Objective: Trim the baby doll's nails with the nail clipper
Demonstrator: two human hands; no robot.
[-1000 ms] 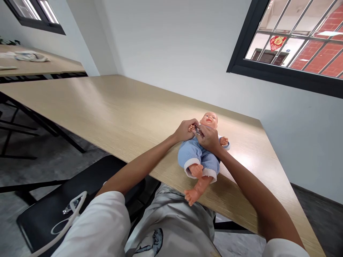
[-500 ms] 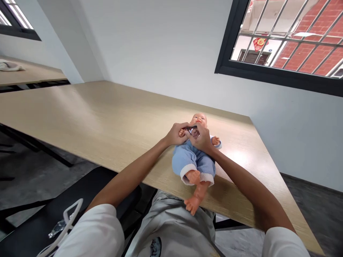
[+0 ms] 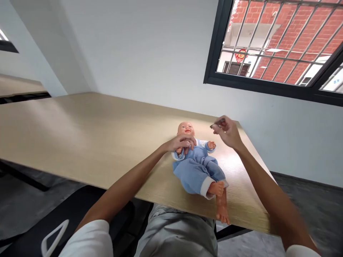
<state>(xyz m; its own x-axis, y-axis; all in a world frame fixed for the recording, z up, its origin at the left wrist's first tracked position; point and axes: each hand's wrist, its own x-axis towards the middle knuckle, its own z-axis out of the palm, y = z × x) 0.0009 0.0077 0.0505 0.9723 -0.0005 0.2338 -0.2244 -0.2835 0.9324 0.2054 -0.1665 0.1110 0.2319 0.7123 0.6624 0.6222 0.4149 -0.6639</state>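
A baby doll (image 3: pixel 197 167) in a light blue suit lies on its back near the front edge of a pale wooden table (image 3: pixel 93 139), head away from me. My left hand (image 3: pixel 180 142) rests on the doll's chest and its small right hand, fingers curled over it. My right hand (image 3: pixel 226 131) is lifted beside the doll's head, to the right, pinching a small dark metal tool (image 3: pixel 215 125) that looks like a nail clipper.
A white wall runs behind the table, with a black-framed barred window (image 3: pixel 273 46) at the upper right. Another wooden table (image 3: pixel 18 85) stands at the far left. A black chair seat (image 3: pixel 32 228) and a white strap (image 3: pixel 53 235) lie at the lower left.
My right hand has pulled away from the doll's hand and risen to the right with the small tool. The doll has turned, its legs swinging rightward. My left hand stays on it.
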